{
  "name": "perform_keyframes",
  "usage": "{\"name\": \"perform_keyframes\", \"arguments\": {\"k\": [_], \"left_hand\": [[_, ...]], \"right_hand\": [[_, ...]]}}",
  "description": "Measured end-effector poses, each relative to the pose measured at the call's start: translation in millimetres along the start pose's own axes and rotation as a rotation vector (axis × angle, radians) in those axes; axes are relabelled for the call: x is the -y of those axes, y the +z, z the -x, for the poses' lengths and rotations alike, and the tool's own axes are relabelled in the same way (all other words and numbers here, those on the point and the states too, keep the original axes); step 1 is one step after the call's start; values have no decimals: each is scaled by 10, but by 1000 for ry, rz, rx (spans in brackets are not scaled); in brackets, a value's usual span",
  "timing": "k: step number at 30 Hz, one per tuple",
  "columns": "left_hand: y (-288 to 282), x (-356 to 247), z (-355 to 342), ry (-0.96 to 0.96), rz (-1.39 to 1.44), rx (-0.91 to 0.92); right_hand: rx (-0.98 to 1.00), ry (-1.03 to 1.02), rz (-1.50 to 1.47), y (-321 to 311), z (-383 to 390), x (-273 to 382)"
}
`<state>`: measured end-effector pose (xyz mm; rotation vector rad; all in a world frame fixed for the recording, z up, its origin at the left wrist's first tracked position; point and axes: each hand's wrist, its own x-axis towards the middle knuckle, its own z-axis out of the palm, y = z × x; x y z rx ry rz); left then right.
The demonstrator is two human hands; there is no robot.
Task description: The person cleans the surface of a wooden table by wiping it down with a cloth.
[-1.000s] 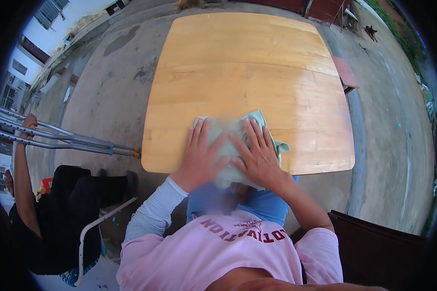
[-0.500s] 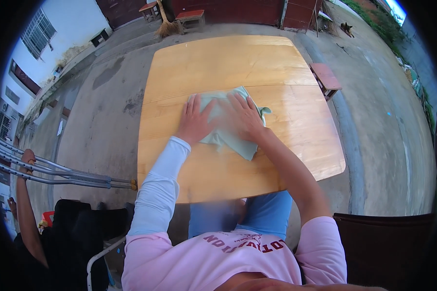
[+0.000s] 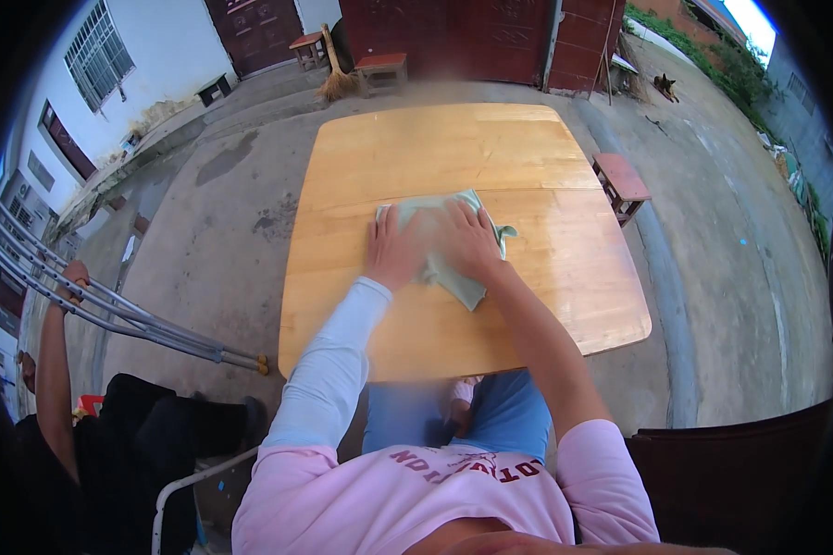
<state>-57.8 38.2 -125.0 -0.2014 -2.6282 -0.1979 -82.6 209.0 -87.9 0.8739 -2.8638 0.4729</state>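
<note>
A pale green cloth (image 3: 452, 285) lies spread and creased near the middle of the wooden table (image 3: 342, 166), one corner pointing toward me and a small curled end at its right. My left hand (image 3: 398, 248) rests flat on the cloth's left part, fingers stretched away from me. Beside it, my right hand (image 3: 470, 245) presses flat on the right part, with its fingers extended too. A blurred patch covers the gap between the two hands and part of the cloth. Neither hand is wrapped around anything.
At the left a seated person in dark clothes holds metal crutches (image 3: 148, 324), their tips close to the table's near left corner. A red-topped stool (image 3: 622, 178) stands off the right edge. Beyond the table are a straw broom (image 3: 339, 85), a low bench (image 3: 381, 65) and a dog (image 3: 665, 87).
The view has tilted up, so the table sits lower in the picture. Both hands stay flat on the cloth, and my left hand is slightly nearer my right.
</note>
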Motion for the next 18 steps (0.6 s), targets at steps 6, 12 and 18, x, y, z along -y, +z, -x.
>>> {"name": "perform_keyframes", "arguments": {"k": [6, 12, 18], "left_hand": [[-380, -171, 419, 20, 136, -9], [-732, -386, 751, 18, 165, 120], [-808, -471, 885, 19, 85, 339]], "right_hand": [[22, -114, 56, -164, 421, 82], [-24, -130, 5, -102, 936, 103], [23, -119, 40, -157, 1197, 153]]}}
